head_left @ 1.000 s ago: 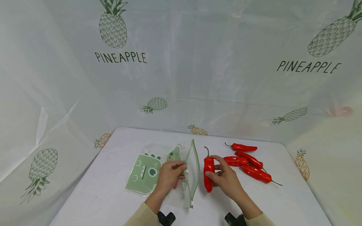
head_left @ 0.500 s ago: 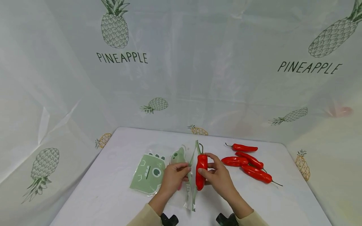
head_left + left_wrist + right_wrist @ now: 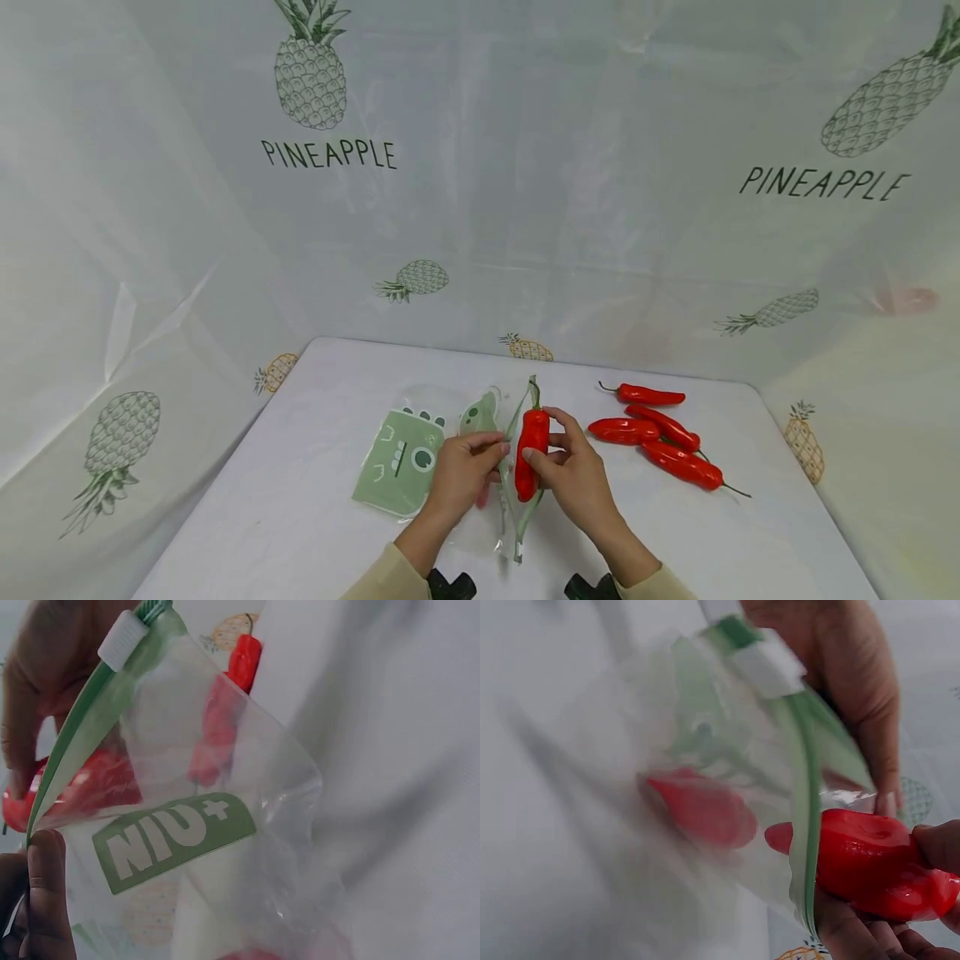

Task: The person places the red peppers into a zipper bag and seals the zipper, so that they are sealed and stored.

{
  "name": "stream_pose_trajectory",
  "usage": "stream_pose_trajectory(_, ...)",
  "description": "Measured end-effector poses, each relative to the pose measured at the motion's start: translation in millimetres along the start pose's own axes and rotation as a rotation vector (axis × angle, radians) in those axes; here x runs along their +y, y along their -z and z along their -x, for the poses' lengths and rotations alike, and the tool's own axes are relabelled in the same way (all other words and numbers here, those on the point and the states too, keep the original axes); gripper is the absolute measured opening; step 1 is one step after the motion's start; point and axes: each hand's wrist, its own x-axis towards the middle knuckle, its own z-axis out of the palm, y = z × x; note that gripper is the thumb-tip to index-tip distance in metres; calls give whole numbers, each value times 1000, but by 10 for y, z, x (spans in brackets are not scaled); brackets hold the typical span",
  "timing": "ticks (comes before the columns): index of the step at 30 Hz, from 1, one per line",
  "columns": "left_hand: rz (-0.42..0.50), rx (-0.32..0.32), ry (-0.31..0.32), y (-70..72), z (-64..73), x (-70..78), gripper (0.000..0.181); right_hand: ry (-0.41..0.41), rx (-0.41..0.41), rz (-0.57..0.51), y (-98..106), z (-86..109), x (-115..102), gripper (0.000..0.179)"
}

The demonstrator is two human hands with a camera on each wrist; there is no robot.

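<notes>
A clear zip bag (image 3: 281, 795) with green zip edges and a white slider (image 3: 771, 666) is held by its rim in my left hand (image 3: 463, 467), thumb and fingers pinching it. My right hand (image 3: 579, 479) grips a red chili pepper (image 3: 532, 454), stem pointing away, at the bag's parted mouth. In the right wrist view, the pepper's tip (image 3: 778, 837) shows through the film, past the zip edge. A further red shape (image 3: 705, 810) appears through the bag wall; whether it is another pepper is unclear. Fingers behind the held pepper are partly hidden.
Several red chili peppers (image 3: 678, 463) lie on the white table (image 3: 247, 517) to the right. Left of my hands lies a flat clear bag printed with a green monster face (image 3: 401, 462). A pineapple-patterned curtain (image 3: 525, 208) hangs behind the table.
My right hand has moved left with the chili pepper, from beside the bag to its mouth. My left hand, still pinching the rim, has shifted slightly right, and the flat bag has shifted right too.
</notes>
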Motion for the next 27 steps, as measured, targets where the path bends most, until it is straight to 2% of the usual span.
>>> stream_pose_trajectory(2,16,17,1,4,-5,27,25,10,2,31,-7,17,27,69)
stream_pose_trajectory(6,106,54,6,13,-21,115,26,43,-1,95,-20,36,50,68)
stream_pose_trajectory(14,292,183,-16,58,-103,280,31,132,-50,256,-46,62,36,68)
stream_pose_trajectory(19,293,218,-29,88,-102,334,30,151,-119,321,-31,66,-21,66)
stream_pose_trajectory(27,238,171,-27,87,-68,328,29,133,-234,410,7,22,-80,65)
